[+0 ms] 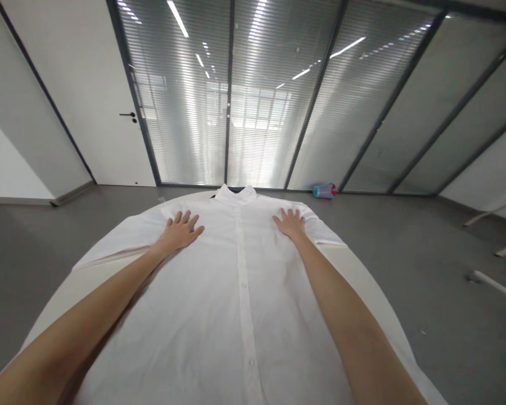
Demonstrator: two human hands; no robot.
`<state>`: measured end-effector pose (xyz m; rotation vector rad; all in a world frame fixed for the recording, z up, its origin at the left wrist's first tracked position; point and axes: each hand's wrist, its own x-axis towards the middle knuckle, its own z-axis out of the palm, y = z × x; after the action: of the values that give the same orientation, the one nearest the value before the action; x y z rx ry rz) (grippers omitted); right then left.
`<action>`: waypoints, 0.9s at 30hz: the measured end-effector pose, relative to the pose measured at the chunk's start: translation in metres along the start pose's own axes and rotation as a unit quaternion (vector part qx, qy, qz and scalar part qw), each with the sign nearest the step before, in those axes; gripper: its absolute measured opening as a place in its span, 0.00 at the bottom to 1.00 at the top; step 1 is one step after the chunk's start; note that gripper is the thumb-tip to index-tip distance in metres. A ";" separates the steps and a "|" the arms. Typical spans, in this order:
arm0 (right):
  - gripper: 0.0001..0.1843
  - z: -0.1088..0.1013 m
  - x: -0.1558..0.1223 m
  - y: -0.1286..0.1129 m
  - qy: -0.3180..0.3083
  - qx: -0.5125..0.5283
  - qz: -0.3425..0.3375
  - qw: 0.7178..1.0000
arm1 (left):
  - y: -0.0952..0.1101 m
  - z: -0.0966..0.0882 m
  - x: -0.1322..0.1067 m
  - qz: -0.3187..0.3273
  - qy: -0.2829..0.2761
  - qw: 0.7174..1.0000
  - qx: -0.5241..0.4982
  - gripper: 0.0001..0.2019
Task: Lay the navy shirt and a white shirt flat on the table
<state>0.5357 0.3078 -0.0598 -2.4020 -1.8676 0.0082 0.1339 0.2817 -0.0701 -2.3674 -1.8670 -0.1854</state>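
Observation:
A white button-front shirt (219, 292) lies spread out, front side up, on a pale table (366, 275). Its collar points away from me at the far edge, and the button strip runs down the middle toward me. My left hand (180, 230) rests flat on the shirt near the left shoulder, fingers spread. On the other side my right hand (290, 223) lies flat near the right shoulder, its fingers also apart. Both sleeves reach outward over the table. The shirt's lower end runs out of view at the bottom.
Behind the table stands a glass partition (261, 112) with blinds, with a white door (84, 95) to its left. A blue and pink bag-like item (324, 191) sits on the grey floor (405, 236). Pale furniture legs (497, 287) show at the right.

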 end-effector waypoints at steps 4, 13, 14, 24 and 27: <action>0.38 -0.003 -0.003 -0.002 -0.007 0.002 0.004 1.000 | 0.000 -0.001 -0.001 0.000 0.003 1.000 0.001 0.33; 0.39 -0.001 -0.001 0.000 -0.003 -0.010 0.000 1.000 | 0.003 -0.003 -0.002 0.001 0.003 1.000 0.014 0.32; 0.39 -0.001 -0.001 0.000 -0.002 -0.008 -0.001 1.000 | 0.003 -0.004 -0.002 0.001 0.002 1.000 0.013 0.32; 0.34 -0.010 0.005 0.021 0.003 0.089 -0.016 0.996 | -0.001 -0.004 0.004 -0.011 -0.015 1.000 -0.023 0.34; 0.35 -0.015 0.000 0.054 0.036 0.093 -0.004 0.995 | -0.006 -0.002 0.010 -0.003 -0.023 0.999 -0.024 0.34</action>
<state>0.5889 0.2939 -0.0495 -2.2395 -1.7617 0.0896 0.1304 0.2926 -0.0658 -2.4180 -1.9120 -0.1800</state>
